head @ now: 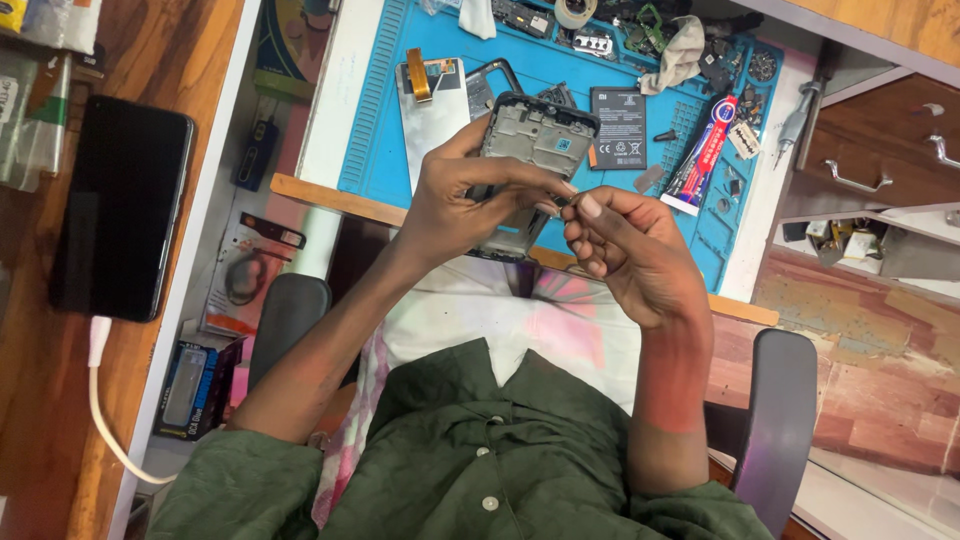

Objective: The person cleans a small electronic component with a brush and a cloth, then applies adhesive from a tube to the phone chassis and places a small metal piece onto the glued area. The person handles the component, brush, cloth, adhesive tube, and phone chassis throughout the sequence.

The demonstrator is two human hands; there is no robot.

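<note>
— What have you got in your left hand [455,195]?

— You grip a black phone frame [530,150] at the centre of the frame, fingers wrapped around its lower half, holding it tilted above the blue work mat [375,130].

— And your right hand [625,250]?

— Just right of the frame, thumb and forefinger pressed together on a tiny part [563,203] at the frame's edge; too small to say what it is.

— What lies around it?

— A phone battery [617,127] and a tube of glue [700,155] lie on the mat right of the frame, a detached screen panel [432,105] to its left. A dark smartphone [120,205] rests on the wooden surface at far left, with a white cable [105,400] below it.
</note>
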